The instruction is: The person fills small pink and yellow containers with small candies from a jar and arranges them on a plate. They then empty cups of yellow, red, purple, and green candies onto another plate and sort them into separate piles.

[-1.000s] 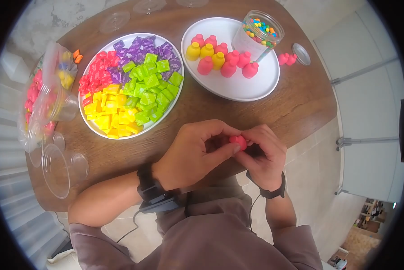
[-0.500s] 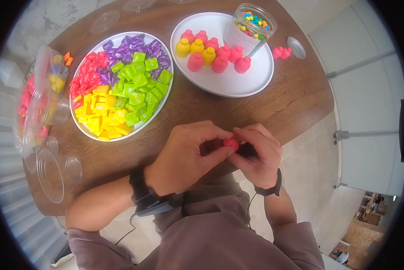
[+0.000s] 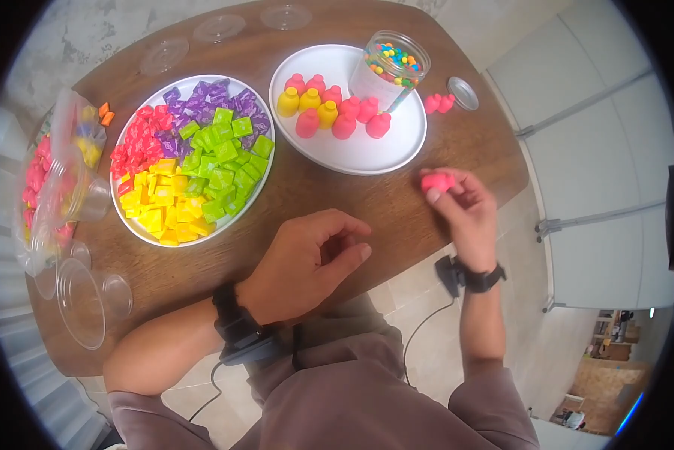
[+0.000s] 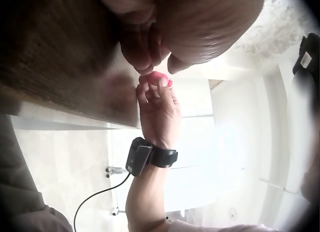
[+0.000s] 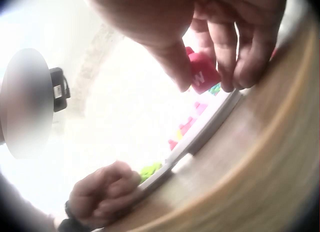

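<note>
My right hand [image 3: 473, 221] pinches a small pink bottle-shaped piece [image 3: 436, 182] between thumb and fingers, over the right side of the table. A white W shows on this piece in the right wrist view, where the thumb [image 5: 175, 66] lies along one side. Nothing is in my left hand [image 3: 299, 262], whose fingers curl loosely near the table's front edge. Several matching pink pieces [image 3: 307, 124] and a few yellow ones [image 3: 287, 102] stand on a white plate [image 3: 352, 159], just beyond the right hand.
A jar [image 3: 382, 86] of colourful candies stands on that plate. Right of it lie pink pieces [image 3: 439, 103] and a round lid [image 3: 463, 93]. Another plate [image 3: 149, 97] bears red, purple, green and yellow wrapped sweets. Clear lids [image 3: 82, 304] and a plastic bag [image 3: 40, 187] line the left edge.
Both hands were together at the pink piece. The right hand has carried it away to the right and forward, towards the plate; the left hand has let go and stays near the front edge.
</note>
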A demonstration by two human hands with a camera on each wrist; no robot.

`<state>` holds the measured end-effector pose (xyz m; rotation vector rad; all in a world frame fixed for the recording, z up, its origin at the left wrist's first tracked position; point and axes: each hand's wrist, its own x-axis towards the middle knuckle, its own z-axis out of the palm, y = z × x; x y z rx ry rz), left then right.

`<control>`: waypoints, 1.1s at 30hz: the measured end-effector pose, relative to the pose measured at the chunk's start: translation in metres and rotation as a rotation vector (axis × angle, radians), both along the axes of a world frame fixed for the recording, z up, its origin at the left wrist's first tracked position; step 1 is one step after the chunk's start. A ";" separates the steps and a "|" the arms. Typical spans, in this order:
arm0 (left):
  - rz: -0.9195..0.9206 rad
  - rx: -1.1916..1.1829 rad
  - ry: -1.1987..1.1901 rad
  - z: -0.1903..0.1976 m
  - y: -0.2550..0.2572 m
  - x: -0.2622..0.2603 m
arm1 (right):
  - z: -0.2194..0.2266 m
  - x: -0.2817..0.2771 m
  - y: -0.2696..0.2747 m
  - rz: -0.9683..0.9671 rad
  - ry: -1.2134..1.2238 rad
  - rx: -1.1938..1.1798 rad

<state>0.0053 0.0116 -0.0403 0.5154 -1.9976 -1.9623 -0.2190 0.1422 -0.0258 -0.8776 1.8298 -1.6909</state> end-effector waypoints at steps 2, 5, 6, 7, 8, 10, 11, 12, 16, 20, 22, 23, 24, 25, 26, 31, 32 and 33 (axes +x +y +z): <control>0.005 -0.069 0.003 0.001 0.000 0.000 | 0.005 -0.030 0.000 -0.005 0.110 0.125; 0.002 -0.093 0.033 -0.001 0.000 0.000 | 0.000 -0.069 -0.003 0.025 0.264 0.286; 0.002 -0.094 0.036 -0.002 0.000 0.000 | 0.000 -0.078 -0.006 0.064 0.311 0.327; 0.001 -0.103 0.044 -0.002 0.000 0.000 | 0.003 -0.083 -0.010 0.065 0.299 0.422; -0.001 -0.112 0.051 -0.003 0.000 0.000 | 0.002 -0.088 -0.014 0.062 0.300 0.423; -0.005 -0.109 0.047 -0.003 0.000 0.000 | -0.006 -0.093 -0.022 0.015 0.324 0.315; -0.005 -0.108 0.043 -0.003 0.000 0.000 | -0.003 -0.091 -0.024 0.000 0.323 0.318; -0.007 -0.107 0.043 -0.003 0.000 -0.001 | -0.005 -0.091 -0.023 -0.002 0.322 0.319; -0.004 -0.108 0.054 -0.003 0.000 0.000 | -0.017 -0.087 -0.016 -0.059 0.252 0.212; -0.005 -0.128 0.060 -0.004 0.000 -0.001 | -0.020 -0.077 -0.009 -0.057 0.164 0.137; -0.005 -0.122 0.063 -0.004 0.001 -0.001 | -0.020 -0.076 -0.007 -0.055 0.162 0.131; -0.003 -0.115 0.063 -0.004 0.001 -0.001 | -0.021 -0.075 -0.007 -0.050 0.158 0.127; -0.002 -0.117 0.067 -0.004 0.001 -0.001 | -0.021 -0.074 -0.008 -0.049 0.161 0.124; 0.000 -0.128 0.071 -0.004 0.001 -0.001 | -0.021 -0.071 -0.008 -0.059 0.162 0.125; 0.001 -0.135 0.073 -0.004 0.001 -0.001 | -0.021 -0.069 -0.009 -0.069 0.161 0.129; -0.008 -0.133 0.065 -0.005 0.001 -0.001 | -0.027 -0.049 -0.012 -0.081 0.190 0.111; -0.001 -0.126 0.061 -0.005 0.002 -0.001 | -0.029 -0.047 -0.012 -0.093 0.207 0.106; -0.009 -0.125 0.059 -0.005 0.002 -0.001 | -0.029 -0.046 -0.013 -0.100 0.204 0.107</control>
